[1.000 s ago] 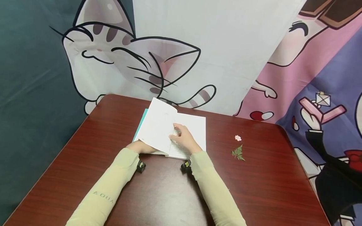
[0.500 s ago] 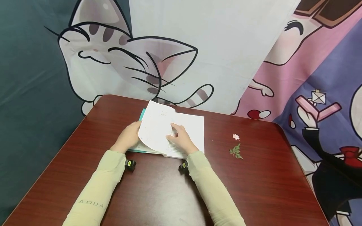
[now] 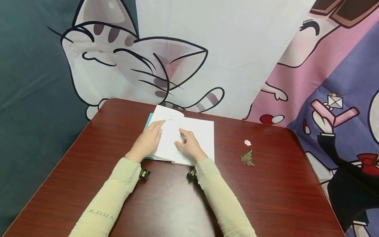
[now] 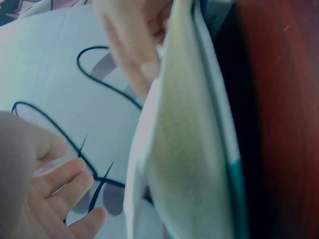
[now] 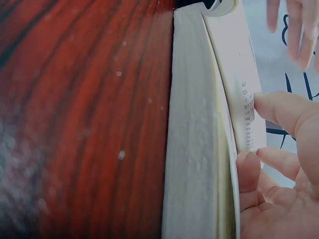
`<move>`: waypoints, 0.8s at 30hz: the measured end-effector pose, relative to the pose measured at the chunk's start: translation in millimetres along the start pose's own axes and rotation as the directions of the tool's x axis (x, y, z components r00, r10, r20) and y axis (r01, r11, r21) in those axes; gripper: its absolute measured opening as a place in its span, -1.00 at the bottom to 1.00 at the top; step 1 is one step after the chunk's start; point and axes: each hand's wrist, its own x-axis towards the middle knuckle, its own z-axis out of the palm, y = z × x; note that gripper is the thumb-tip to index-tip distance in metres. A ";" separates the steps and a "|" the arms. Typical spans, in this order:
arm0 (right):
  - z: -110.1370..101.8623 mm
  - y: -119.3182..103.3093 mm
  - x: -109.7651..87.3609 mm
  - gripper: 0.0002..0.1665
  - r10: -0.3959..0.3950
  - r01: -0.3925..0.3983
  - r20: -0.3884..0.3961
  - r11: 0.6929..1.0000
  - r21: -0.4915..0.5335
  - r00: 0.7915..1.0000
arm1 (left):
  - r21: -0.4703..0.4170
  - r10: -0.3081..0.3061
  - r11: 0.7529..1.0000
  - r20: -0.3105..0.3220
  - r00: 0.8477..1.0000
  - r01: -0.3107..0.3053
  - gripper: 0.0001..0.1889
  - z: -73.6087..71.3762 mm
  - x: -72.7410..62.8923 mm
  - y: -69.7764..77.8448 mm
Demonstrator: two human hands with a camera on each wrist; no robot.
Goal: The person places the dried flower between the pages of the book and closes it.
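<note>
An open book [image 3: 203,133] with white printed pages and a teal cover [image 3: 148,121] lies near the far edge of the table. My left hand [image 3: 148,140] is over the left page [image 3: 167,144], its fingers extended; in the left wrist view a gap shows between that hand [image 4: 47,184] and the pages [image 4: 184,149]. On the right page near the spine rests my right hand [image 3: 191,144], thumb and forefinger spread apart. The right wrist view shows its fingertips [image 5: 264,104] touching the printed page, beside the thick page block [image 5: 192,124].
To the right of the book lie a small pink flower [image 3: 247,143] and a green fern leaf [image 3: 247,158] on the reddish-brown table [image 3: 281,187]. Behind the table hangs a cloth [image 3: 237,49] printed with cartoon figures.
My left hand has come out from under a raised left leaf, gone round its outer edge and moved above it. That leaf now lies flatter. The right hand has stayed in place.
</note>
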 end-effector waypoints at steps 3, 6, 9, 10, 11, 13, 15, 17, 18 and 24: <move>-0.1 -1.2 0.3 -0.18 0.004 -0.004 -0.006 1.000 -0.006 1.000 | 0.011 0.025 1.000 0.096 0.995 -0.027 -0.47 10.8 0.4 -0.2; 0.5 -0.8 0.1 -0.19 0.003 -0.003 -0.008 1.000 -0.005 1.000 | 0.027 0.019 0.999 0.187 0.982 -0.024 -0.41 18.8 -1.1 -0.8; 1.2 1.0 -0.3 -0.19 0.010 -0.010 0.001 1.000 0.000 1.000 | 0.038 -0.002 0.999 0.277 0.961 -0.008 -0.33 23.0 -3.1 -0.7; 1.4 1.5 -0.4 -0.19 0.010 -0.010 0.002 1.000 -0.001 1.000 | 0.043 -0.013 0.999 0.308 0.951 0.000 -0.30 23.5 -3.7 -0.4; 1.4 2.0 -0.3 -0.18 0.009 -0.009 0.002 1.000 -0.005 1.000 | 0.046 -0.023 0.999 0.332 0.943 0.008 -0.26 23.9 -4.1 -0.3; 1.2 2.3 -0.6 -0.19 0.003 -0.003 -0.001 1.000 -0.007 1.000 | 0.052 -0.044 0.998 0.375 0.926 0.027 -0.18 24.1 -4.7 0.0; 1.1 2.4 -0.6 -0.19 -0.005 0.005 -0.006 1.000 -0.006 1.000 | 0.064 -0.059 0.997 0.400 0.914 0.036 -0.13 24.5 -5.1 -0.2; 1.3 2.6 -0.6 -0.20 -0.009 0.009 -0.011 1.000 -0.001 1.000 | 0.081 -0.067 0.996 0.416 0.907 0.036 -0.09 25.0 -5.4 -1.3; 1.5 2.7 -0.5 -0.20 -0.010 0.010 -0.012 1.000 0.004 1.000 | 0.091 -0.070 0.995 0.422 0.904 0.035 -0.08 25.6 -5.4 -2.1; 3.0 5.7 0.3 -0.20 -0.008 0.008 -0.011 1.000 0.029 1.000 | 0.133 -0.109 0.990 0.448 0.887 0.055 -0.04 28.2 -3.7 -6.0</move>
